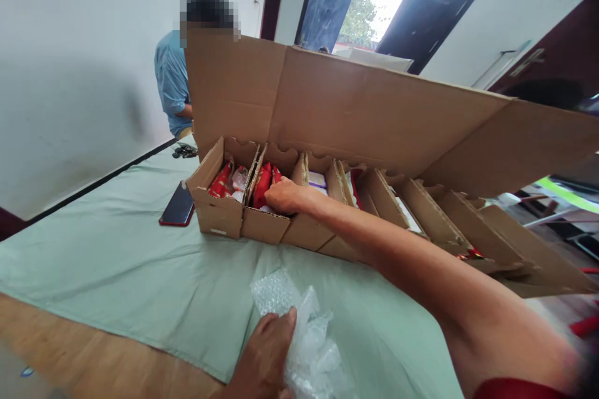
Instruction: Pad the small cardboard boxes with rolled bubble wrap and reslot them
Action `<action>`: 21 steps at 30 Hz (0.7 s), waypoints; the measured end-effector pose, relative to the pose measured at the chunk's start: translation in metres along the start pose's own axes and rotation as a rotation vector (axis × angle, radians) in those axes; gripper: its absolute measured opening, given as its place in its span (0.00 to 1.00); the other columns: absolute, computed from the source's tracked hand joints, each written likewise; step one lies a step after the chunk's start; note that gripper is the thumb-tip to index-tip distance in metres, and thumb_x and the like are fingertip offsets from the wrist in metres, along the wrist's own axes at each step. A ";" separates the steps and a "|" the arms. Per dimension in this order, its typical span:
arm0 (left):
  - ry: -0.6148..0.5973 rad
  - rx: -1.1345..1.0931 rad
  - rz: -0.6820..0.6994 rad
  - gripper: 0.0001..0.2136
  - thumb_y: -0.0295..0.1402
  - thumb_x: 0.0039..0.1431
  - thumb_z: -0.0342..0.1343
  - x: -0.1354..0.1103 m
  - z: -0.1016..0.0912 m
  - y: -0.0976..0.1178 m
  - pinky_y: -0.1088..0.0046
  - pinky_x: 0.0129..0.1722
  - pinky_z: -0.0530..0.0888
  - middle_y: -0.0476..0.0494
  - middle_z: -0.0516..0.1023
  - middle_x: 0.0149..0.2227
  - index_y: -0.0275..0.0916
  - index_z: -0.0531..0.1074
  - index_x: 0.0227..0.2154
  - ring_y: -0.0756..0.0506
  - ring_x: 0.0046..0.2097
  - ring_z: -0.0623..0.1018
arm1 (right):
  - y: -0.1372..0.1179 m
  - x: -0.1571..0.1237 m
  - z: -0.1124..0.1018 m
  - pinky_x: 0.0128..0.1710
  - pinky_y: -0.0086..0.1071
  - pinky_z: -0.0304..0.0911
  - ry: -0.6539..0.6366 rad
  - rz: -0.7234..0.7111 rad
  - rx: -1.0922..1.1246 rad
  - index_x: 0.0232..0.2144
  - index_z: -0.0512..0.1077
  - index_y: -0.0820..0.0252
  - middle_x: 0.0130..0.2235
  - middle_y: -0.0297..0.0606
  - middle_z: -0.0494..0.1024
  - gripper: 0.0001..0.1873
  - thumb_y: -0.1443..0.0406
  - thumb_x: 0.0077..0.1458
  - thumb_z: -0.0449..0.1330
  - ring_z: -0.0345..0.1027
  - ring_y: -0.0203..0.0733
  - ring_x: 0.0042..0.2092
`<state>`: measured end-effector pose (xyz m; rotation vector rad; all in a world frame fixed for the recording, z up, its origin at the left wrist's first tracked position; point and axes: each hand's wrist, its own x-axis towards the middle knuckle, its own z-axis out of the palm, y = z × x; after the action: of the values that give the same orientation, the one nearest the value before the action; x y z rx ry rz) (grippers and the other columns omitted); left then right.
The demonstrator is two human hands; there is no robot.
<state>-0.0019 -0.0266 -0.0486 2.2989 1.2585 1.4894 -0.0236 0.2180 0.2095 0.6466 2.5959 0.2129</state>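
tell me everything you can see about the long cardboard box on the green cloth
The cardboard box is long, brown and corrugated, and lies on a pale green cloth. Its lid is open and stands up behind it. Cardboard dividers split it into a row of narrow compartments. The leftmost ones hold red packets and some pale ones. The right hand reaches over the front wall into a compartment near the left end. A red phone lies close by its left end.
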 end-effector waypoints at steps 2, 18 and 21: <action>0.010 0.018 -0.048 0.43 0.39 0.54 0.58 0.004 -0.003 0.001 0.52 0.53 0.72 0.27 0.79 0.48 0.26 0.50 0.69 0.33 0.49 0.79 | 0.006 -0.014 -0.004 0.42 0.38 0.53 0.031 0.038 -0.023 0.32 0.81 0.62 0.38 0.47 0.84 0.12 0.74 0.56 0.57 0.75 0.45 0.41; 0.071 0.272 0.106 0.13 0.47 0.61 0.58 0.015 -0.023 0.016 0.45 0.68 0.54 0.35 0.74 0.58 0.43 0.76 0.36 0.35 0.63 0.70 | -0.068 -0.177 0.094 0.43 0.37 0.55 0.094 -0.290 0.359 0.29 0.78 0.57 0.29 0.36 0.80 0.06 0.67 0.58 0.64 0.69 0.42 0.35; 0.042 0.237 0.061 0.09 0.40 0.64 0.57 0.016 -0.021 0.013 0.58 0.55 0.73 0.36 0.77 0.51 0.42 0.76 0.40 0.40 0.53 0.77 | -0.036 -0.151 0.039 0.41 0.35 0.56 0.285 -0.235 0.378 0.35 0.80 0.56 0.34 0.38 0.82 0.08 0.63 0.63 0.61 0.70 0.42 0.38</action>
<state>-0.0084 -0.0298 -0.0204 2.4847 1.4602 1.4868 0.0988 0.1158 0.2254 0.4518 2.9909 -0.2881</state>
